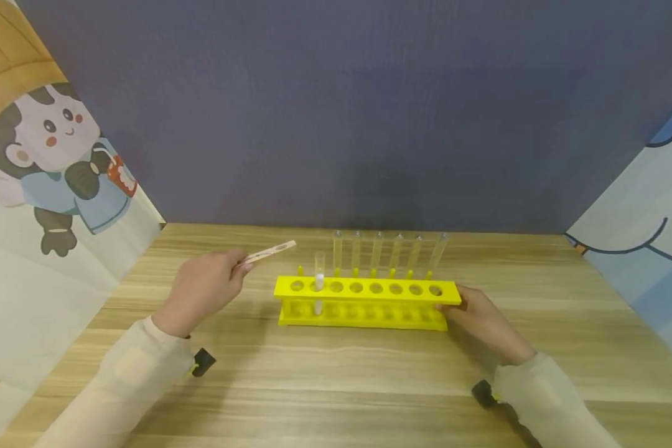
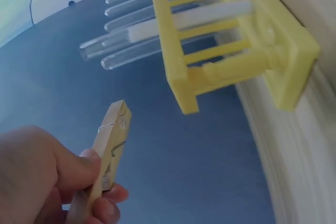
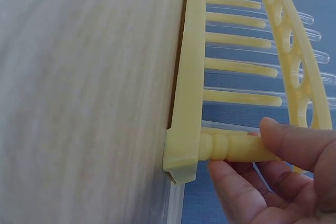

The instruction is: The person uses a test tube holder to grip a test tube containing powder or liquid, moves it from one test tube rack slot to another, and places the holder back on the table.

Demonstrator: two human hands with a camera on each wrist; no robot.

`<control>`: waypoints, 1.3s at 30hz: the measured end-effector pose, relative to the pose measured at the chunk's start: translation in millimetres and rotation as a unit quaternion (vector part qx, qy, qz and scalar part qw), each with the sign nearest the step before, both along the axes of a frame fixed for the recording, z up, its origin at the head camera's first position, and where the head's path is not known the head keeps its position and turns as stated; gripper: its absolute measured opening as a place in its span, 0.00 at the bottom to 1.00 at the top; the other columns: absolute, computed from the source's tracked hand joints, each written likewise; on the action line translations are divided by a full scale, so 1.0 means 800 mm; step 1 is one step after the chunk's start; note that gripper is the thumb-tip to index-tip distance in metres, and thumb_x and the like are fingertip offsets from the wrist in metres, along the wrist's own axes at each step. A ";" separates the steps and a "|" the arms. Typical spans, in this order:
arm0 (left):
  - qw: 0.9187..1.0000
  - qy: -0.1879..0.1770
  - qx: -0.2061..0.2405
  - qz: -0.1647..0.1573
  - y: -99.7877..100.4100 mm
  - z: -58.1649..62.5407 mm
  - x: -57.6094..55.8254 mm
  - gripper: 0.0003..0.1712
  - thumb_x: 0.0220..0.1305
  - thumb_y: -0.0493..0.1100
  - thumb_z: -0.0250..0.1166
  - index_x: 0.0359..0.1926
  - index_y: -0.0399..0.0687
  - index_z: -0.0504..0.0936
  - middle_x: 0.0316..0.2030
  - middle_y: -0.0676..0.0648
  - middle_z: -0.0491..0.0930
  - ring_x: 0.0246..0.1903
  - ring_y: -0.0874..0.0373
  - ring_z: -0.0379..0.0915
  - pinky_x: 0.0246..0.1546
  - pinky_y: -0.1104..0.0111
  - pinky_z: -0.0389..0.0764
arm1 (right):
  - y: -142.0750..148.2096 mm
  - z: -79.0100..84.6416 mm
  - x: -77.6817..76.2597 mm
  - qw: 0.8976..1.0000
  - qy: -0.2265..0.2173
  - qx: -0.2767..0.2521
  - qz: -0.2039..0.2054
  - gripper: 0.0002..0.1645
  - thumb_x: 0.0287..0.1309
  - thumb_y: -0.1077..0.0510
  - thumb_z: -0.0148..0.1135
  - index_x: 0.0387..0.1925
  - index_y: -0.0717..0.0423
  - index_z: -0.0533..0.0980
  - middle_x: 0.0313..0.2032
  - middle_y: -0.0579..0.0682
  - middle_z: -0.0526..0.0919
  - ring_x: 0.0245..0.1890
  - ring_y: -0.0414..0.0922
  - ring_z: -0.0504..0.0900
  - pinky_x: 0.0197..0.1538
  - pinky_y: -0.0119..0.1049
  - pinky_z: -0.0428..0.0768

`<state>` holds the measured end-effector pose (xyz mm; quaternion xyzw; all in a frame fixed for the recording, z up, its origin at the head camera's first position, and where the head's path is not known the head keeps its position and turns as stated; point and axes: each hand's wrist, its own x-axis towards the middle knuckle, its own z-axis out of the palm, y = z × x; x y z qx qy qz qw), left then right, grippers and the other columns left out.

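Note:
My left hand (image 1: 206,287) pinches a wooden test tube clamp (image 1: 269,252) that looks like a long clothespin, its tip pointing at the rack's left end. The yellow test tube rack (image 1: 364,289) stands on the table, and my right hand (image 1: 478,317) grips the post at its right end, as the right wrist view shows up close. One test tube (image 1: 319,264) with white contents stands upright in the second hole from the left. Several clear test tubes (image 1: 377,252) sit upside down on the pegs along the rack's back. The clamp is apart from the tubes.
The wood-grain table (image 1: 336,386) runs back to a dark blue panel (image 1: 358,118). On the left is a wall hanging with a cartoon figure (image 1: 61,143); another printed sheet (image 1: 644,242) stands on the right. The leftmost back peg (image 1: 300,270) carries no tube.

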<state>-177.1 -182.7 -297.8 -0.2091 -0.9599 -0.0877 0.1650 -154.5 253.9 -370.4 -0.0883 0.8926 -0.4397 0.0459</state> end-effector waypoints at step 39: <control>0.979 0.181 0.032 -0.084 0.055 0.025 0.016 0.17 0.56 0.40 0.67 0.17 0.49 0.68 0.11 0.54 0.56 0.11 0.63 0.48 0.10 0.71 0.52 | 0.003 -0.002 -0.002 1.000 -0.001 -0.001 -0.005 0.21 0.63 0.58 0.57 0.55 0.65 0.71 0.52 0.59 0.77 0.53 0.55 0.75 0.54 0.48 0.74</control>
